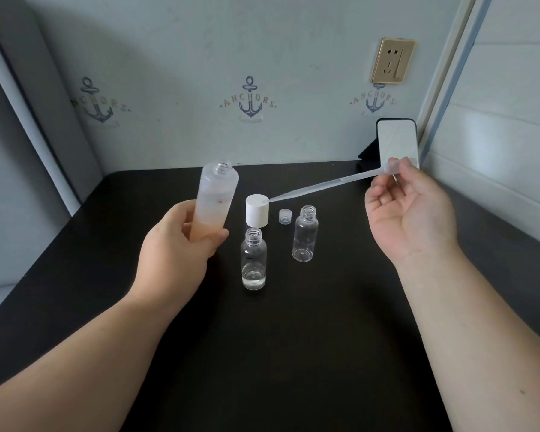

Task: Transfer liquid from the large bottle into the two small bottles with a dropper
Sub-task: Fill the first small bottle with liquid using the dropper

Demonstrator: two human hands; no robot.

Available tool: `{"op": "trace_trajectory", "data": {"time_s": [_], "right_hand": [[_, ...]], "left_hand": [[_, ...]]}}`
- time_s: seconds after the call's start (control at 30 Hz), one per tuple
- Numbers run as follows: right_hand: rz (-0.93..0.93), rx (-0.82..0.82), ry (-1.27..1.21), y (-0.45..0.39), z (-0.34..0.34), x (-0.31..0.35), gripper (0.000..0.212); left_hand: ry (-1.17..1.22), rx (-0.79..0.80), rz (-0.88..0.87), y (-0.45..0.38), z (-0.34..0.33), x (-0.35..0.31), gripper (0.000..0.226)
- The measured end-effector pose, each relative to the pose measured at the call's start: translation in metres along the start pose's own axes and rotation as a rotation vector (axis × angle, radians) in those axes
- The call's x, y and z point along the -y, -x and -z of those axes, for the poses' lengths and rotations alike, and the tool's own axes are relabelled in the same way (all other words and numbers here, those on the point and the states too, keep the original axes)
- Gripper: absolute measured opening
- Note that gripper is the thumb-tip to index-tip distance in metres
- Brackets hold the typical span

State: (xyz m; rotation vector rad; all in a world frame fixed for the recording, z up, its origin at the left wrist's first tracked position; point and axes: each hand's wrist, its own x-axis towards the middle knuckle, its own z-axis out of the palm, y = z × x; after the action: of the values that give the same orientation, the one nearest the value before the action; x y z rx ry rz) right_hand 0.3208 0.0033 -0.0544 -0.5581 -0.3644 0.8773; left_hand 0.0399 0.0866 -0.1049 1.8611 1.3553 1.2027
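Note:
My left hand (pixel 176 244) grips the lower part of the large frosted bottle (pixel 215 198), held off the table, uncapped and tilted slightly right. My right hand (pixel 409 210) pinches the bulb of a clear plastic dropper (pixel 325 184), whose tip points left over the white cap (pixel 257 210). Two small clear bottles stand open on the black table (pixel 293 353): the near one (pixel 253 263) holds a little clear liquid at its bottom, the far right one (pixel 305 233) looks empty.
A small clear ribbed cap (pixel 285 216) lies between the white cap and the far small bottle. A phone (pixel 396 141) leans against the wall at the table's back right corner. A wall socket (pixel 392 60) sits above it.

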Motion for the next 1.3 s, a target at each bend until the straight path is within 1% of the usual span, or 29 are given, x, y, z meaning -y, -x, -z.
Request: {"op": "trace_trajectory", "data": {"time_s": [0.1,0.3,0.47,0.57,0.63,0.7,0.8,0.87,0.93,1.0,1.1,1.2,1.3], "right_hand": [[-0.005,0.01,0.027,-0.001,0.0,-0.002,0.008],[-0.01,0.032,0.076,0.0,-0.001,-0.003,0.007],[0.0,0.044,0.097,0.0,-0.001,-0.005,0.007],[0.003,0.049,0.116,0.001,-0.002,-0.005,0.011],[0.002,0.059,0.123,0.001,-0.002,-0.005,0.018],[0.001,0.077,0.128,0.002,-0.002,-0.005,0.024],[-0.001,0.097,0.126,0.002,-0.002,-0.004,0.025],[-0.003,0.104,0.124,0.002,-0.002,-0.004,0.025],[-0.007,0.109,0.119,0.002,-0.002,-0.004,0.025],[-0.012,0.108,0.117,0.002,-0.002,-0.005,0.024],[-0.01,0.11,0.12,0.001,-0.002,-0.005,0.024],[-0.006,0.116,0.123,0.001,-0.002,-0.006,0.023],[-0.005,0.114,0.127,0.001,-0.002,-0.006,0.024]], "left_hand": [[0.031,0.002,0.029,-0.001,-0.002,0.002,0.037],[0.036,-0.012,0.075,-0.006,-0.005,0.003,0.054],[0.045,0.002,0.09,-0.006,-0.003,0.002,0.056],[0.087,0.008,0.097,-0.004,-0.001,-0.002,0.054],[0.14,-0.001,0.101,-0.001,0.001,-0.004,0.052],[0.187,-0.049,0.103,0.002,0.005,-0.006,0.044],[0.204,-0.165,0.061,0.008,0.013,-0.011,0.035],[0.211,-0.189,0.015,0.013,0.017,-0.014,0.03],[0.237,-0.137,-0.021,0.018,0.018,-0.017,0.027],[0.247,-0.032,-0.061,0.023,0.016,-0.018,0.027],[0.243,0.209,-0.097,0.025,0.012,-0.016,0.027],[0.182,0.428,-0.087,0.024,0.008,-0.012,0.036],[0.075,0.505,-0.114,0.021,0.004,-0.012,0.04]]}}
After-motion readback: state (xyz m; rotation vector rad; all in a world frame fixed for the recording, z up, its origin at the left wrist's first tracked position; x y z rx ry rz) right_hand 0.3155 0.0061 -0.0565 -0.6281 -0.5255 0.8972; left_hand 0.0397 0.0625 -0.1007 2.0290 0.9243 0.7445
